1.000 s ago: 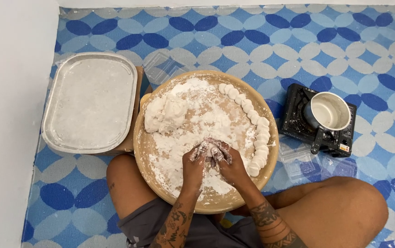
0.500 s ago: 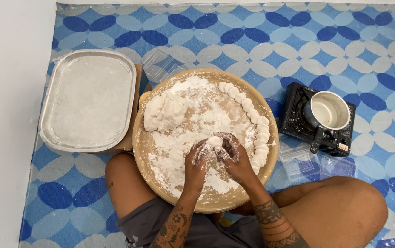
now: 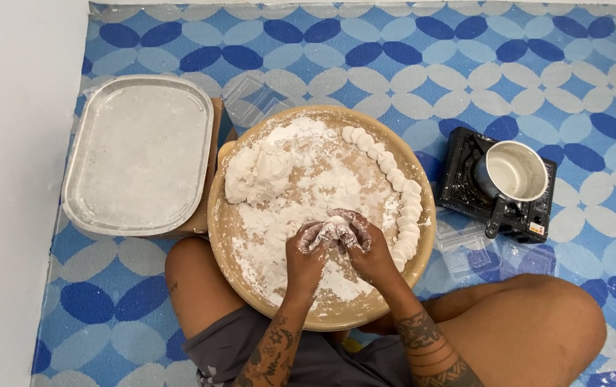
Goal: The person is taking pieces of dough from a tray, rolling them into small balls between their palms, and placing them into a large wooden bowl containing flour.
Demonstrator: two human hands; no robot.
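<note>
A round wooden tray (image 3: 233, 251) dusted with flour rests on my lap. Over its near half, my left hand (image 3: 304, 254) and my right hand (image 3: 365, 247) close together around a small piece of white dough (image 3: 335, 231). Both hands are floured. A big lump of dough (image 3: 254, 172) lies at the tray's far left. A curved row of several small dough rounds (image 3: 397, 190) runs along the tray's right rim.
A floured metal baking tray (image 3: 139, 154) lies to the left on a brown board. A black portable stove (image 3: 498, 186) with a small metal pot (image 3: 516, 172) stands to the right. Clear plastic lids lie on the blue patterned mat. A white wall runs along the left.
My hands have drawn slightly toward me and closed more tightly around the small dough piece, working it between the fingers.
</note>
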